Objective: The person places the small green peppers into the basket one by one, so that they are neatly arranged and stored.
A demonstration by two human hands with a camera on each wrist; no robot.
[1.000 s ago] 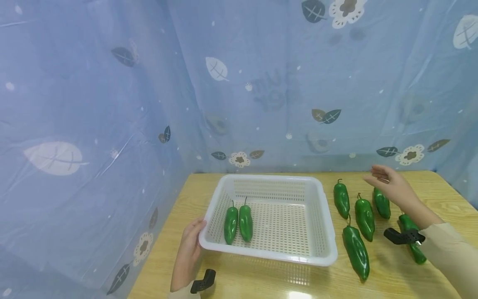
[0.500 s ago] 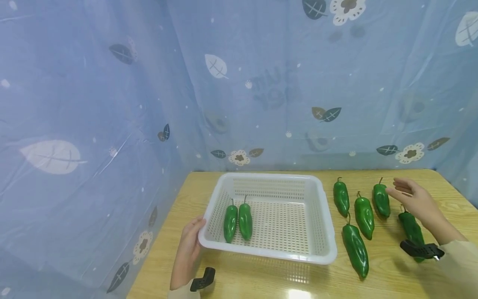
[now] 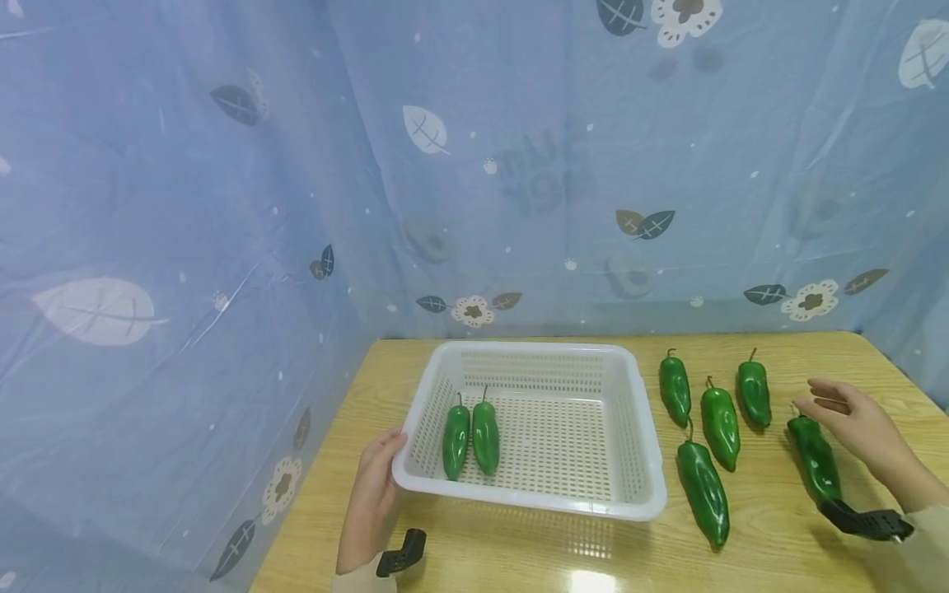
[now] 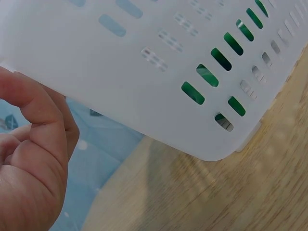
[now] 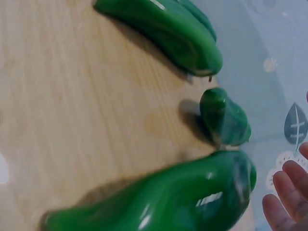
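Nearest to the person, a long pepper [image 3: 704, 496] lies on the wooden table [image 3: 511, 556], glossy deep green with pale streaks of light, its pointed tip toward the person and its thin stem pointing away. A bit farther back, the rightmost pepper [image 3: 815, 457] is darker and dented, its near end partly covered by the black wrist mount [image 3: 863, 520]. The right hand [image 3: 862, 422] hovers at this pepper's stem end with nothing in its grasp, fingers loosely extended and thumb apart; whether the thumb touches the stem I cannot tell.

At about the same depth on the other side, the left hand [image 3: 378, 471] grips the white basket [image 3: 519, 500] by its rim near the near left corner, fingers bent at the edge. The basket has slotted walls and a latticed floor. Inside, toward its left end, a left basket pepper [image 3: 455, 443] and a right basket pepper [image 3: 485, 438] lie side by side, smooth and shiny, stems pointing away.

Farther off, right of the basket, lie a brighter green middle pepper [image 3: 721, 428], then a back left pepper [image 3: 675, 391] and a back right pepper [image 3: 754, 395]. Beyond the table hangs a blue curtain [image 3: 534, 189] printed with leaves and flowers.
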